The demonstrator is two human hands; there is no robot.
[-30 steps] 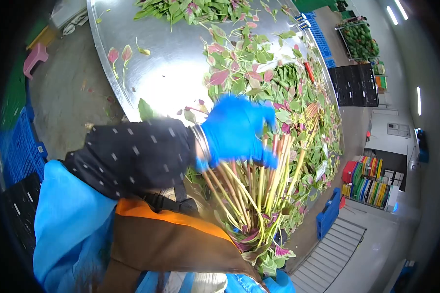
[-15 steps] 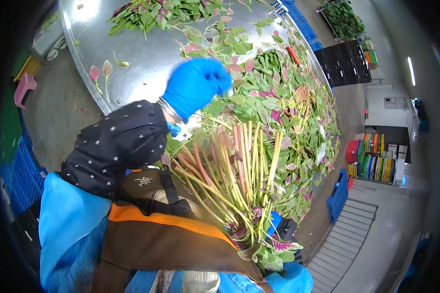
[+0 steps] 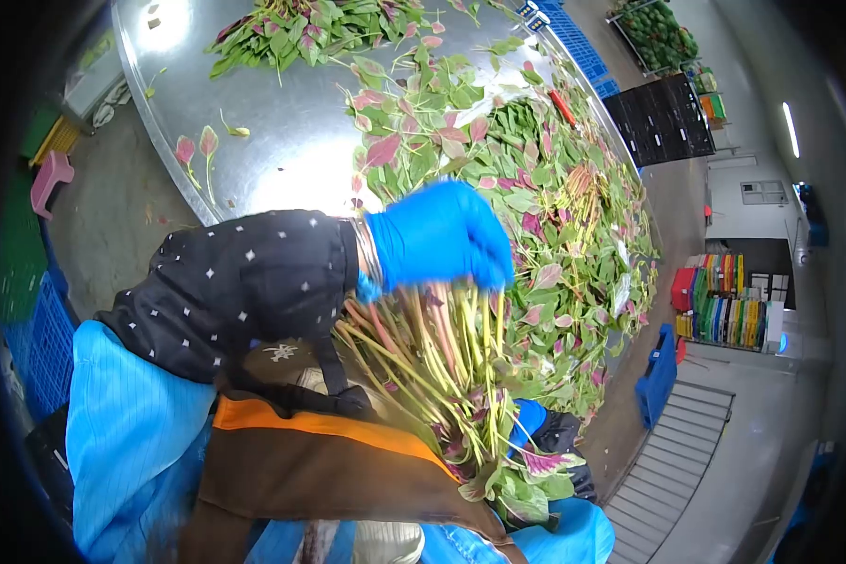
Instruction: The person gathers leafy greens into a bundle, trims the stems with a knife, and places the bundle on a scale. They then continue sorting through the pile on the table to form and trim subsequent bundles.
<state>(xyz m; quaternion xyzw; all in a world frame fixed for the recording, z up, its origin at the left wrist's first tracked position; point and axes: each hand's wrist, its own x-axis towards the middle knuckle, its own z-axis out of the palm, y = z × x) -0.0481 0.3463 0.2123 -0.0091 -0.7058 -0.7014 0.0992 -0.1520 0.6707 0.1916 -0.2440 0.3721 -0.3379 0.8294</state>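
A bunch of amaranth greens (image 3: 451, 362) stands with its cut, pinkish and pale green stems upward and its leaves down against my apron. My right hand (image 3: 528, 423), in a blue glove, is wrapped round the lower part of this bunch from the right; its fingers are mostly hidden behind stems and leaves. Over the stem ends lies my left hand (image 3: 437, 240), also blue-gloved, with its back toward me and its fingers bent downward. Motion smears those fingertips, and the stem tops beneath are covered by the hand.
Loose amaranth leaves (image 3: 564, 273) spread over the right of the metal table (image 3: 282, 113). A leafy pile (image 3: 315, 33) lies at the far edge, and a red-handled tool (image 3: 562, 108) rests among the leaves. A pink stool (image 3: 52, 183) stands on the floor at left, blue crates beside it.
My left hand has moved down and to the right, from above the table onto the stem ends. My right hand stays at the bunch, which leans slightly differently.
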